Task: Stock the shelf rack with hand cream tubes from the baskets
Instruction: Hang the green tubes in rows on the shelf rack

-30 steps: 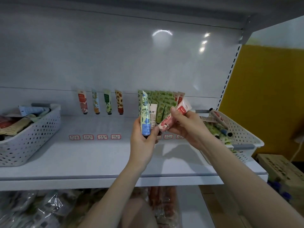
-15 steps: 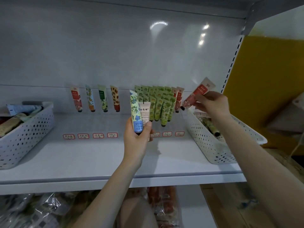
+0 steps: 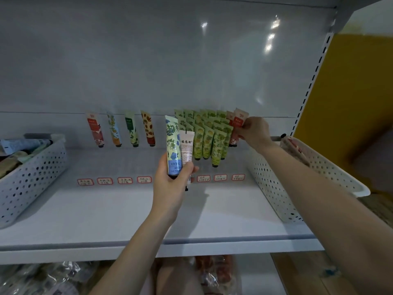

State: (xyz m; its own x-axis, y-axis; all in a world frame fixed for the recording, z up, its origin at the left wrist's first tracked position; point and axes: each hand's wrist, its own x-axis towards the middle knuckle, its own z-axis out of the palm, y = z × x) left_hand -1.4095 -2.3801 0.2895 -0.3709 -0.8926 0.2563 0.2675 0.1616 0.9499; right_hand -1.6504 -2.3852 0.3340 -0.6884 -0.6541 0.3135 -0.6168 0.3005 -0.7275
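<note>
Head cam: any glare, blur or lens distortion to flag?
Head view: lamp glare spots on the back panel; shelf front edge bows from the wide lens; soft shadow on the shelf beside the left hand; price tags too blurry to read.

We read "XIY…G" on the blue tube [image 3: 173, 145], Chinese characters on the pink tube [image 3: 186, 149]; the shelf labels [image 3: 125, 180] are illegible.

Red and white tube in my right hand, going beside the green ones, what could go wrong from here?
1. The right hand pinches the red and white plastic tube close beside the packed green patterned tubes; a nudge could topple that row.
2. The left hand grips a blue floral tube and a pale pink tube together; the pink one sits lower and might slip.
</note>
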